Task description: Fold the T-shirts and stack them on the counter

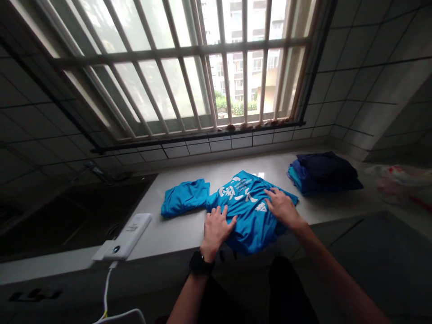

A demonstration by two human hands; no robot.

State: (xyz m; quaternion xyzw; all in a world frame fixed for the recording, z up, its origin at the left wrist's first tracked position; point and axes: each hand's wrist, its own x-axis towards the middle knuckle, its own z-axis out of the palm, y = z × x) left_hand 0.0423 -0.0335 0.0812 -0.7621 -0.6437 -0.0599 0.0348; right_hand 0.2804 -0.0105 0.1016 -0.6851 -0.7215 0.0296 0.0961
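Both forearms reach up from the bottom of the view, a dark watch (201, 263) on the left wrist. The left hand (216, 228) lies flat, fingers spread, on the near part of a bright blue T-shirt (246, 211) with white print; the right hand (281, 207) presses beside it, fingers extended, gripping nothing. The shirt lies on the pale counter (175, 227), its lower hem drooping over the front edge (one sleeve stretches left). Smoothing well here likely means keeping palms flat and sweeping outward so the cloth does not slide off the edge. Open counter lies left of the sleeve, up to a white power bank (126, 237); a stack of folded dark clothes (324, 173) sits near on the right, narrowing room there.
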